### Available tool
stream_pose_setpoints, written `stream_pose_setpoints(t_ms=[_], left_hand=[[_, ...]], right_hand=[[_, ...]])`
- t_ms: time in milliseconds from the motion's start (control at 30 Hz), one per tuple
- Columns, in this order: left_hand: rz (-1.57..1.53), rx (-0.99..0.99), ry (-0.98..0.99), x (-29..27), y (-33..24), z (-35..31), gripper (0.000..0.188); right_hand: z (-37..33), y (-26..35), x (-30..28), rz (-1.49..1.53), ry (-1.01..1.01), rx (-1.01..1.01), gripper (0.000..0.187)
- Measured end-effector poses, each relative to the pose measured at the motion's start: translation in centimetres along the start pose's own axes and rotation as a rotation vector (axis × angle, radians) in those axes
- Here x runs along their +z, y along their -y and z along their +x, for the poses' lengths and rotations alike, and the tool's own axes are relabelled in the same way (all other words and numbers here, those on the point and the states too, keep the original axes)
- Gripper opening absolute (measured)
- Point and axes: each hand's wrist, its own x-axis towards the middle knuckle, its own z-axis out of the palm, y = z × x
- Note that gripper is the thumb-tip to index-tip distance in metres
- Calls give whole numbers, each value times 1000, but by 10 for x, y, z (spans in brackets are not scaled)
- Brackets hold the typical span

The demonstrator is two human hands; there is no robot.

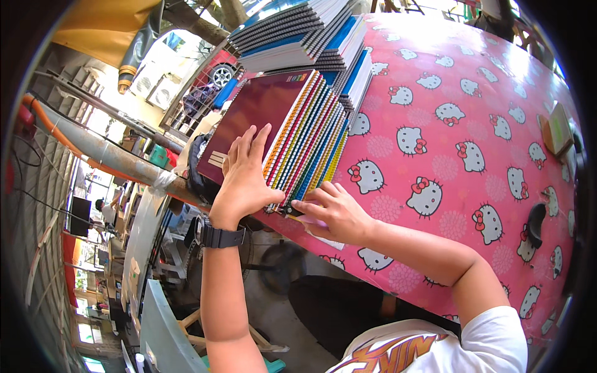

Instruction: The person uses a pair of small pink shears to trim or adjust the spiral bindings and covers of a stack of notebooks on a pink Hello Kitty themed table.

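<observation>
A tall stack of spiral notebooks stands on the pink table, topped by a maroon notebook point(258, 112); coloured wire spirals point(311, 137) line its right side. My left hand point(242, 177) lies on the maroon cover near its lower corner, fingers spread, the thumb reaching over the spiral edge. At the stack's near lower corner is my right hand point(336, 214), its fingers bent in toward the bottom notebooks. What its fingertips pinch, if anything, is hidden. Beneath that hand a white and purplish slip point(326, 239) shows at the table edge.
Behind the stack rise more spiral notebooks with blue covers point(345, 37). The pink cat-print tablecloth point(398, 205) spreads to the right, with a black curved object point(535, 225) and a small block-shaped item point(558, 130) on it. A metal pipe point(118, 152) runs along the left.
</observation>
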Motion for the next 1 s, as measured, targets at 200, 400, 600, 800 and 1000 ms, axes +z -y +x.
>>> stream_pose_setpoints(t_ms=[200, 400, 600, 800, 1000], left_hand=[[-15, -12, 24, -3, -2, 0, 114], [-32, 19, -10, 2, 3, 2, 112], [-31, 25, -17, 2, 4, 0, 112], [-24, 29, -21, 5, 6, 0, 111], [-28, 24, -15, 4, 5, -1, 111]], right_hand=[[4, 0, -3, 724, 240, 475, 33], [-5, -3, -4, 26, 62, 11, 41], [-6, -6, -4, -14, 40, -36, 40], [-3, -1, -8, 429, 183, 309, 29], [-7, -13, 2, 976, 394, 733, 36]])
